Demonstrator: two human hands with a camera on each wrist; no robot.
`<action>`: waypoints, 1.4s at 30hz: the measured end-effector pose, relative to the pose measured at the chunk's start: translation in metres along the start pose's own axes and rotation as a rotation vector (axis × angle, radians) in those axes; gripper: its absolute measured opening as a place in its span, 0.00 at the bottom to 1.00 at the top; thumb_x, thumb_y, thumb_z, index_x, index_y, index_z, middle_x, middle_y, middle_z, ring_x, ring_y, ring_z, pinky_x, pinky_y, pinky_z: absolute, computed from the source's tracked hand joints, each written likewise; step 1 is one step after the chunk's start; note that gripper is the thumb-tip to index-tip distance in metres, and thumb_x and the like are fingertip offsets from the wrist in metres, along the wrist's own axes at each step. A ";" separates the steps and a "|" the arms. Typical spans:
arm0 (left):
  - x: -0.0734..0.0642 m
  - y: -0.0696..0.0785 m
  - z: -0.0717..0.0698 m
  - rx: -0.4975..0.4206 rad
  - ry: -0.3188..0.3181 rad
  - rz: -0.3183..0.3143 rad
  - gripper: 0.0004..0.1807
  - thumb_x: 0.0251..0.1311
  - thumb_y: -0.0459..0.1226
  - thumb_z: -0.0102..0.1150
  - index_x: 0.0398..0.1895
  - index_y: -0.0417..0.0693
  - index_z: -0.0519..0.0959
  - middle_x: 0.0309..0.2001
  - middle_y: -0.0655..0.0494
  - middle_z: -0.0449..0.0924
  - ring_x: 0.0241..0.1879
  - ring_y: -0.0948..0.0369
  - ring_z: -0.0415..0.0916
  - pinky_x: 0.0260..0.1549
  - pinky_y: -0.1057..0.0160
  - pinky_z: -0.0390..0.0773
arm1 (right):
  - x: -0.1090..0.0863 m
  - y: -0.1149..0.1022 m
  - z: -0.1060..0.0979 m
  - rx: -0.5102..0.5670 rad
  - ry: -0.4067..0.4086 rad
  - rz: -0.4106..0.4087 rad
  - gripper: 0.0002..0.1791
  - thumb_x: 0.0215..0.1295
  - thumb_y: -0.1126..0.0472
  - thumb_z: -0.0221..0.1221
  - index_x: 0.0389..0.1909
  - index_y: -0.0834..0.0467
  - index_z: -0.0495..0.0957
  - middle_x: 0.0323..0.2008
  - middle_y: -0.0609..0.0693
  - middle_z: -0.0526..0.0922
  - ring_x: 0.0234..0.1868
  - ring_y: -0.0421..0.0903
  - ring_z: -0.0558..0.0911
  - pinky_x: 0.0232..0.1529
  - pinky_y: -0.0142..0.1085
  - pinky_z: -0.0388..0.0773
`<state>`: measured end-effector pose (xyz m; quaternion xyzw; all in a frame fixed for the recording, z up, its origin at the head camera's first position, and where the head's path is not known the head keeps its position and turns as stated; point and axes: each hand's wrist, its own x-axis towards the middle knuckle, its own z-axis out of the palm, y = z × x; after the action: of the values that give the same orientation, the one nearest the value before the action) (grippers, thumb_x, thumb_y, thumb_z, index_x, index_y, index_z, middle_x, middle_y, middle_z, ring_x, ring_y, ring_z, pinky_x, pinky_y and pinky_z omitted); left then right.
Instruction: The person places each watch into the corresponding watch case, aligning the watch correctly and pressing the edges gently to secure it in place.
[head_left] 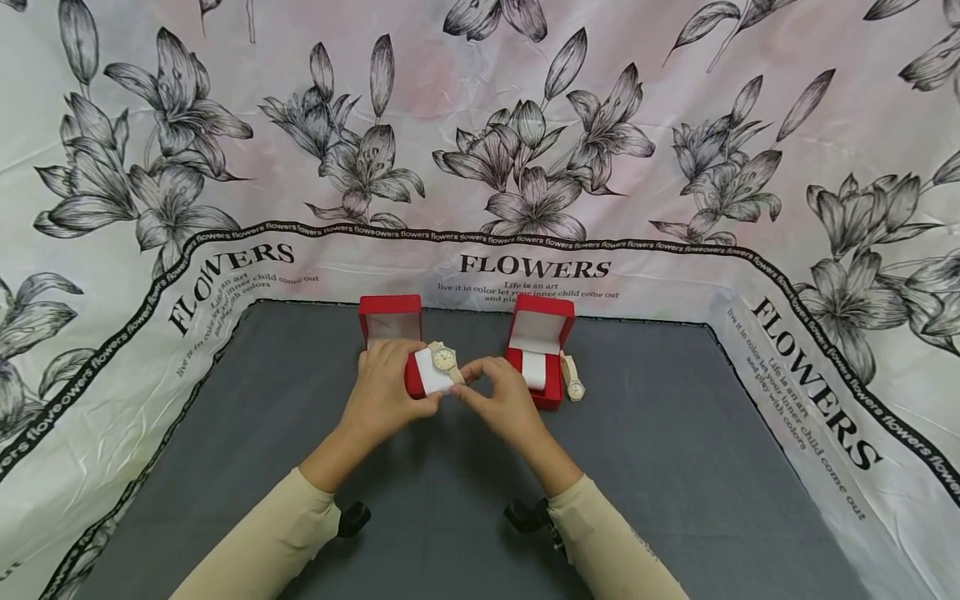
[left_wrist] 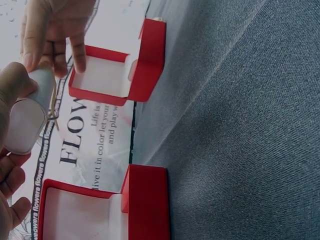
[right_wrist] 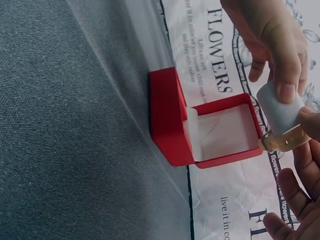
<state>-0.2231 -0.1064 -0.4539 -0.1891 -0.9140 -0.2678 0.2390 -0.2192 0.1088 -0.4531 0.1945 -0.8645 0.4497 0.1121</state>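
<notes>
A white watch cushion (head_left: 433, 380) is in my left hand (head_left: 384, 390), raised in front of the left red box. Along its upper side lies a cream-strapped wristwatch (head_left: 444, 358), dial facing up. My right hand (head_left: 501, 398) pinches the watch strap at the cushion's right side. In the right wrist view a loose strap (right_wrist: 290, 140) curves away from the cushion (right_wrist: 280, 110), its buckle end hanging out. The left red box (head_left: 390, 310) stands with its lid up, partly hidden behind my left hand.
Right of my hands stands another red box (head_left: 551, 397), lid raised, with a white cushion (head_left: 534, 370) inside. A second cream watch (head_left: 573, 382) lies against its right side. Grey cloth (head_left: 675, 467) covers the table; a flower-printed sheet (head_left: 540, 258) rises behind.
</notes>
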 end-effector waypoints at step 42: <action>0.008 0.000 -0.012 -0.121 -0.160 0.139 0.40 0.44 0.44 0.82 0.64 0.47 0.75 0.60 0.52 0.79 0.59 0.51 0.68 0.60 0.44 0.66 | 0.020 0.022 -0.035 0.017 -0.293 -0.255 0.35 0.59 0.60 0.74 0.68 0.53 0.73 0.64 0.47 0.76 0.64 0.47 0.75 0.67 0.51 0.72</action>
<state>-0.2261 -0.1115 -0.4405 -0.2868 -0.8970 -0.2891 0.1717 -0.2461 0.1445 -0.4423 0.3668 -0.8360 0.4061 0.0392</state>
